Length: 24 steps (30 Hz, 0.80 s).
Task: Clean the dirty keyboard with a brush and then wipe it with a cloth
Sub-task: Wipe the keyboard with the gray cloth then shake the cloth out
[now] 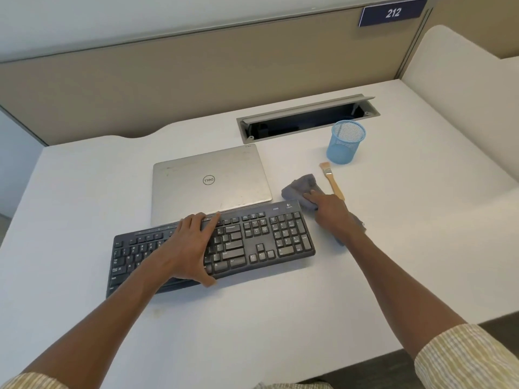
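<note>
Under the left hand lies the keyboard, cloth under right hand

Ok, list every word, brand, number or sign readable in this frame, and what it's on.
"212": white digits on the blue sign atop the partition.
"DELL": round logo, seen upside down, on the closed silver laptop.
Logitech logo and a model mark on the keyboard, upper right corner: too blurred to be sure.
Key legends: too small to read.
Small mark at the laptop's far edge: unreadable.

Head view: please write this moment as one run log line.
left hand flat on keyboard | right hand on cloth | brush on desk
</note>
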Available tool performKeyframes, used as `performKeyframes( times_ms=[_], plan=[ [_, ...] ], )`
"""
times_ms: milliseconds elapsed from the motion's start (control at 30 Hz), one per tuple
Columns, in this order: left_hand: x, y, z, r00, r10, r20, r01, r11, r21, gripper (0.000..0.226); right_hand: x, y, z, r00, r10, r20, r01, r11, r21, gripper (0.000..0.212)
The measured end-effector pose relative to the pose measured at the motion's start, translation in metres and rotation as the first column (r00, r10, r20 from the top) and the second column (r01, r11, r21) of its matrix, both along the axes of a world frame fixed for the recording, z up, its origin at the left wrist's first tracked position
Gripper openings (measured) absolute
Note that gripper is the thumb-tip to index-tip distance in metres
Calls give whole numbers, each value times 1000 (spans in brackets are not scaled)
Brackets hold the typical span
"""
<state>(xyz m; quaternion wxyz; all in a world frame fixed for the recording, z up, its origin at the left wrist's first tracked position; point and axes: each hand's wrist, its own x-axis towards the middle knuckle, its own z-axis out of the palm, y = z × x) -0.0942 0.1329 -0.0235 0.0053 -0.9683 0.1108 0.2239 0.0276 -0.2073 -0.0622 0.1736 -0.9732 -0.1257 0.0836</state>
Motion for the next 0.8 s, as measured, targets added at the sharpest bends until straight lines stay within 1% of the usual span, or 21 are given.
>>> performKeyframes(
  times_ms=[67, 100, 200, 233, 300, 367, 433, 467, 533, 600, 733, 800],
  plan=[
    [-3, 9, 8, 1000, 16, 15, -15, 999, -32, 158, -10, 7, -1, 1000, 3, 3, -3, 1000, 12, 45],
    [-6, 13, 12, 1000, 20, 24, -19, 999, -39, 158, -17, 12, 0, 1000, 2, -8, -2, 999, 34, 42],
    [-14, 28, 22, 998, 44, 35, -42, 997, -59, 158, -31, 23, 10, 996, -42, -73, 54, 984, 172, 22],
    [-16, 33, 26, 998, 50, 40, -47, 997, -60, 158, -29, 22, 16, 993, -99, -70, 111, 972, 207, 21],
    [-18, 41, 34, 997, 53, 53, -51, 997, -50, 157, -15, 17, 24, 977, -212, 9, 204, 949, 241, 20],
    [-18, 46, 40, 997, 60, 58, -58, 997, -41, 157, 3, 12, 24, 964, -259, 62, 242, 949, 201, 21],
    [-17, 50, 46, 996, 64, 62, -62, 998, -32, 157, 13, 12, 14, 974, -226, 24, 223, 970, 92, 30],
    [-16, 51, 48, 996, 64, 63, -62, 998, -27, 157, 13, 14, 6, 985, -172, -2, 172, 985, 16, 36],
    [-13, 54, 52, 996, 57, 70, -57, 998, -11, 158, 4, 19, -13, 998, -60, 2, 60, 992, -110, 48],
    [-10, 57, 55, 996, 56, 70, -55, 998, -7, 158, -11, 28, -25, 1000, -25, 16, 27, 995, -96, 56],
    [-3, 62, 60, 997, 66, 49, -64, 997, -35, 157, -54, 50, -37, 1000, 18, 22, -17, 998, -56, 64],
    [1, 63, 63, 997, 65, 53, -62, 997, -50, 157, -75, 56, -36, 998, 62, 31, -62, 998, 15, 69]
  ],
)
